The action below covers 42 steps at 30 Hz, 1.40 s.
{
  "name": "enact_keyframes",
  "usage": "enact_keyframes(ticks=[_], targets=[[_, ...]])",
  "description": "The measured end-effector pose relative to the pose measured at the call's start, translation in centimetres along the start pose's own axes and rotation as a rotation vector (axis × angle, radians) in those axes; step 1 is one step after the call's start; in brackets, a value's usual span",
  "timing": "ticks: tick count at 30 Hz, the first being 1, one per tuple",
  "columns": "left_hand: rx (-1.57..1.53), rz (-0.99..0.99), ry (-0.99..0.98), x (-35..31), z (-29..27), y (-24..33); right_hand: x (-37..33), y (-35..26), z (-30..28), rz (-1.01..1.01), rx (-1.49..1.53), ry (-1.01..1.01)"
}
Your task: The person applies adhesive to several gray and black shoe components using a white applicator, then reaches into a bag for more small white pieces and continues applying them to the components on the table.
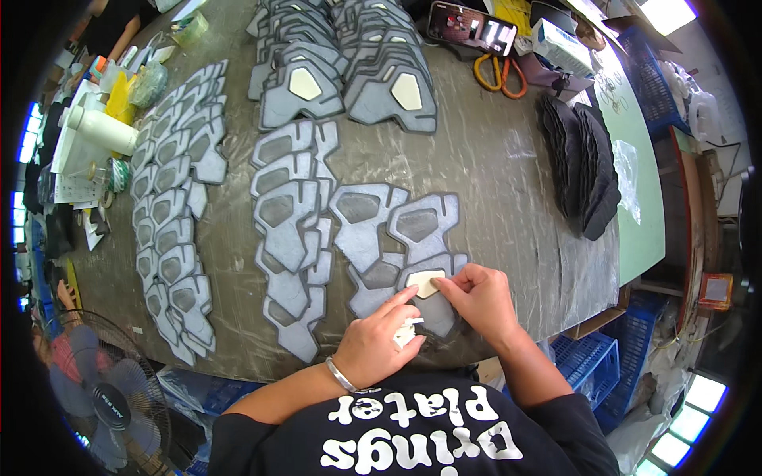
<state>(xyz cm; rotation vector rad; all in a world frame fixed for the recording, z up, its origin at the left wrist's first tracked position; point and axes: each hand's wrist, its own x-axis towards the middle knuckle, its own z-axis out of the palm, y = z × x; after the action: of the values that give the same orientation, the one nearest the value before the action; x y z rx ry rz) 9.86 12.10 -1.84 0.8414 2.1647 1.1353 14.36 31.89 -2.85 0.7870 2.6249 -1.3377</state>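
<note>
Close in front of me, a cream-white pad [424, 283] with cut corners lies over the recess of a grey shaped panel [437, 319] with dark edges. My right hand [481, 300] grips the pad's right edge between thumb and finger. The fingertips of my left hand [367, 346] touch its left side, while the curled fingers hold several more white pads [406, 333] against the palm. Grey panels of the same kind overlap just beyond, one [425, 225] directly behind and another [367, 214] to its left. My left fingers partly hide the nearest panel.
Rows of overlapping grey panels [282, 210] run along the table [500, 166], with another group [171, 230] at left. Far stacks carry white pads [304, 82]. At right lie black pieces [583, 166], orange-handled scissors [502, 75] and a phone [471, 30]. A fan [109, 401] stands lower left.
</note>
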Motion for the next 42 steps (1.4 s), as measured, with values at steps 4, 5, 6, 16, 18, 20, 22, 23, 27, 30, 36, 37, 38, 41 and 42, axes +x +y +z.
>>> enact_keyframes(ticks=[4,5,6,16,18,20,22,23,27,30,36,37,38,41,42], targets=[[-0.006,0.051,0.078,-1.2,0.7,0.1,-0.9,0.3,-0.3,-0.057,-0.105,0.097],[0.012,0.066,0.028,-1.2,1.4,-0.5,-1.3,0.7,-0.4,-0.038,-0.102,0.082],[-0.005,0.125,0.028,-1.1,3.1,-2.0,-1.3,2.7,-0.1,-0.227,-0.159,0.214],[-0.051,0.099,0.002,-1.5,5.0,-2.4,-0.8,0.8,-2.3,-0.285,-0.225,-0.018],[-0.044,0.203,0.095,-0.9,4.2,-2.5,0.0,0.6,-2.5,-0.280,-0.170,-0.055],[-0.025,0.166,0.097,-1.0,3.2,-1.8,0.4,0.6,-3.8,-0.241,-0.089,-0.200],[-0.201,0.174,0.156,-1.1,1.4,-0.7,1.5,-0.2,-5.4,-0.163,0.001,-0.356],[-0.295,0.190,0.168,-1.1,0.5,-0.7,2.1,-0.1,-6.1,-0.169,0.080,-0.407],[-0.749,-0.053,0.165,-1.8,-0.5,-0.6,4.8,-0.8,-5.8,-0.192,0.481,-0.030],[-0.893,-0.135,0.155,-1.2,-0.3,-1.3,9.5,-1.5,-3.8,-0.210,0.579,0.130],[-0.969,-0.161,0.246,-0.9,0.0,-0.2,14.8,-1.9,-2.0,-0.417,0.301,0.466],[-0.973,-0.182,0.255,-0.8,-0.1,-0.4,14.1,-2.1,-2.4,-0.497,0.204,0.538],[-0.905,-0.141,0.248,-0.8,-0.3,-0.7,12.3,-2.7,-2.6,-0.422,0.221,0.383],[-0.863,-0.089,0.236,0.1,-0.6,-0.3,5.1,-3.5,-3.6,-0.156,0.348,-0.343],[-0.889,-0.042,0.216,0.7,-0.6,-0.3,3.7,-2.6,-2.9,-0.185,0.382,-0.406]])
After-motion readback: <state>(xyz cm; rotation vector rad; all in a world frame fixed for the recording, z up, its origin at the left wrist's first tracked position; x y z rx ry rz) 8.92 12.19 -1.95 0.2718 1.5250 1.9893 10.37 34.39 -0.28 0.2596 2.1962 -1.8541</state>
